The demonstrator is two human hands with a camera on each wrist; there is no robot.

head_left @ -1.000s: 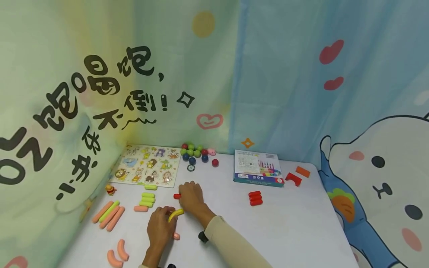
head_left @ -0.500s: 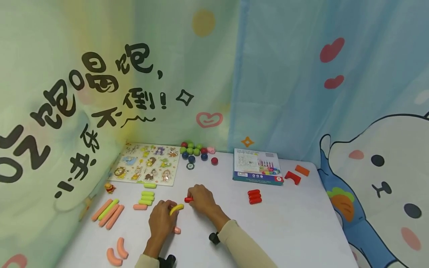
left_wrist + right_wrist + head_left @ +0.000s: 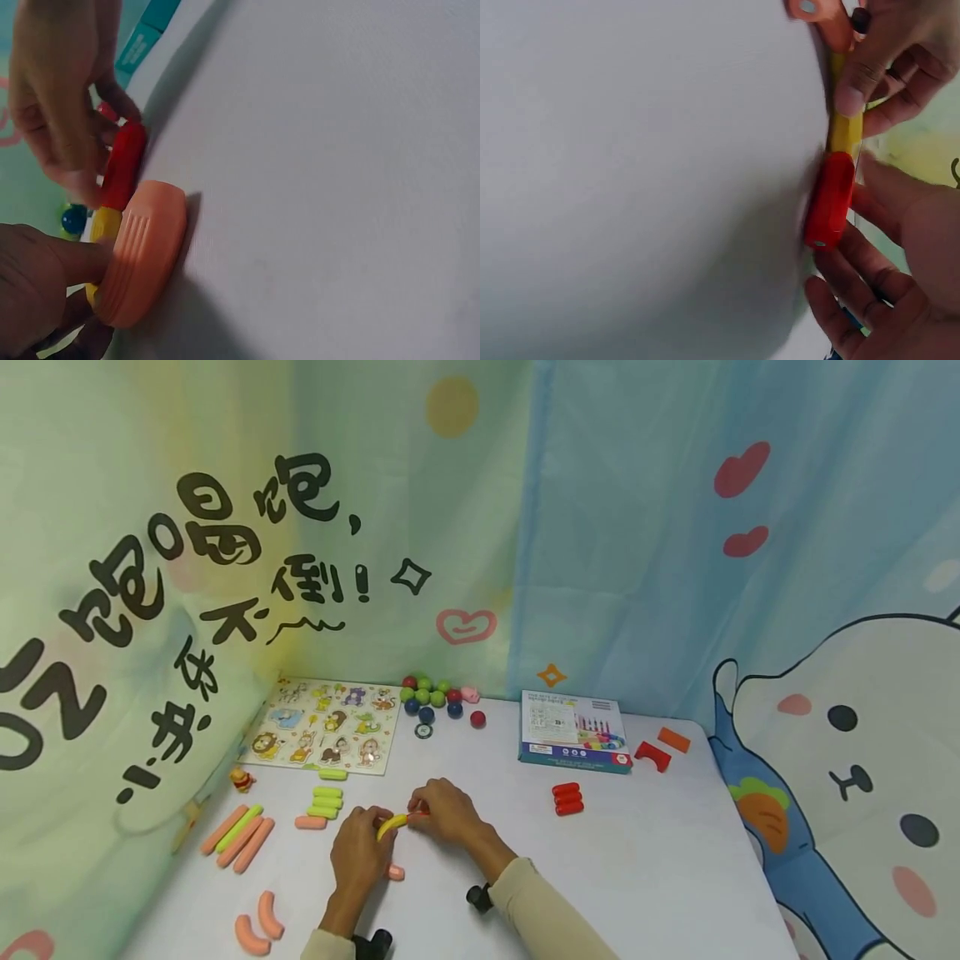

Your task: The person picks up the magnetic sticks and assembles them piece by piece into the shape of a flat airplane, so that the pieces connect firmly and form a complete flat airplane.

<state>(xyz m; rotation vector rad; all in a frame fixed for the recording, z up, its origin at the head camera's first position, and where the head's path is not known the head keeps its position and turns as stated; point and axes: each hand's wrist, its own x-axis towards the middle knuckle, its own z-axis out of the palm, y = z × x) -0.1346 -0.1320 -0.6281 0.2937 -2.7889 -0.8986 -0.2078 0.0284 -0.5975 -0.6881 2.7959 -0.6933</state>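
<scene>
Hands press red piece (image 3: 829, 199) end to end against yellow piece (image 3: 845, 129).

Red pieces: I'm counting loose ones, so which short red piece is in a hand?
The red piece pinched by the right hand, end to end with the yellow curved piece; the red stack lies untouched.

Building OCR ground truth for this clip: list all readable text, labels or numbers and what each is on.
"跑喝跑," on the green backdrop, top line of black brush lettering.
"决不倒!!" on the same backdrop, the line below.
Large black strokes at the backdrop's left edge: cut off, unreadable.
Print on the blue box: too small to read.
Animal puzzle board: no legible text.
</scene>
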